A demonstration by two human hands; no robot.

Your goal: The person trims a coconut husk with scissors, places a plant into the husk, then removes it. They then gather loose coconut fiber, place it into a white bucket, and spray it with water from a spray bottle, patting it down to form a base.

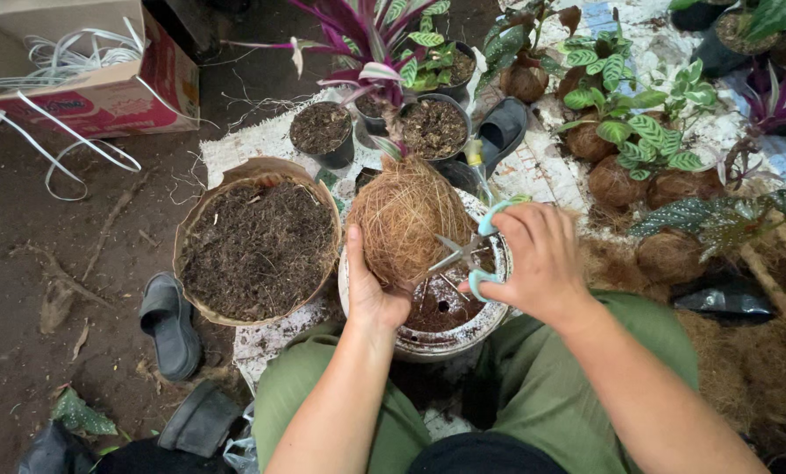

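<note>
My left hand (371, 294) cups the underside of a round ball of brown coconut fibre (402, 219) with a purple plant stem at its top. My right hand (538, 259) grips pale green-handled scissors (468, 250), whose open blades touch the ball's right side. Both are held over a dirty white plastic pot (489, 320) with dark soil and fibre trimmings inside, standing between my green-trousered knees.
A wide basket of dark soil (257, 246) sits to the left. Small black pots (321, 132) with plants stand beyond. Several fibre-wrapped plants (617, 180) lie right. A cardboard box (86, 66) with white straps is far left; dark sandals (169, 325) lie on the dirt.
</note>
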